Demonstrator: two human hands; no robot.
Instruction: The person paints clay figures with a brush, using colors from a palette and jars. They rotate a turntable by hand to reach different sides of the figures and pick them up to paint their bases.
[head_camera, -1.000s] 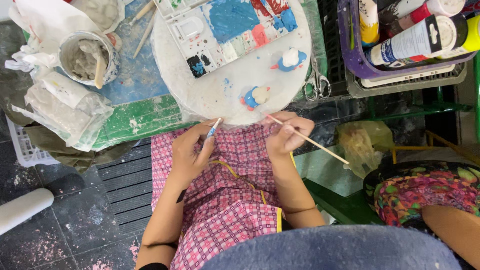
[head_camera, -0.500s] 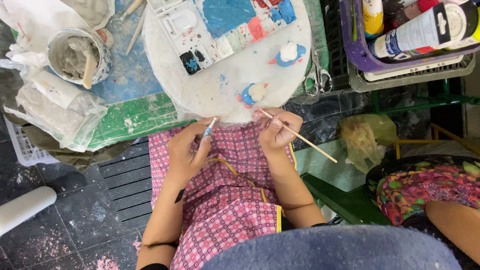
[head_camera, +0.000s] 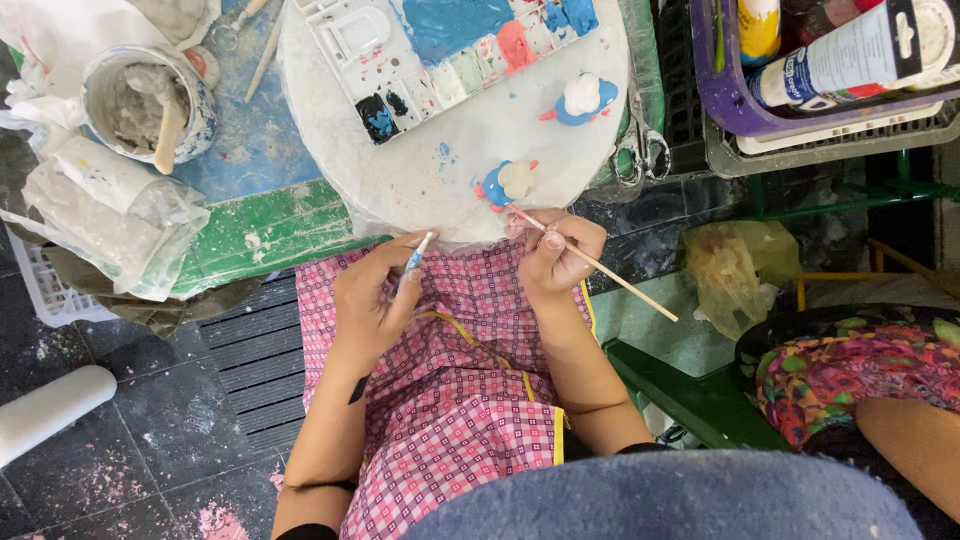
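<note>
My right hand (head_camera: 556, 252) grips a thin wooden paintbrush (head_camera: 605, 271), its tip touching a small blue and white figurine (head_camera: 508, 183) on the round white board (head_camera: 450, 170). My left hand (head_camera: 374, 300) holds a small blue-tipped white piece (head_camera: 417, 252) over my pink checked apron (head_camera: 450, 400). A second blue and white figurine (head_camera: 581, 99) stands farther back on the board, beside a white paint palette (head_camera: 420, 50) with blue, pink and black wells.
A plaster-filled cup (head_camera: 150, 100) with a stick sits at the upper left beside wrapped plastic bundles (head_camera: 110, 220). Scissors (head_camera: 640, 150) lie right of the board. A purple basket (head_camera: 740, 90) holds paint bottles. Another person's flowered lap (head_camera: 850, 370) is at the right.
My right hand has moved forward, bringing the brush tip onto the near figurine. The left hand has stayed over the apron with its small piece.
</note>
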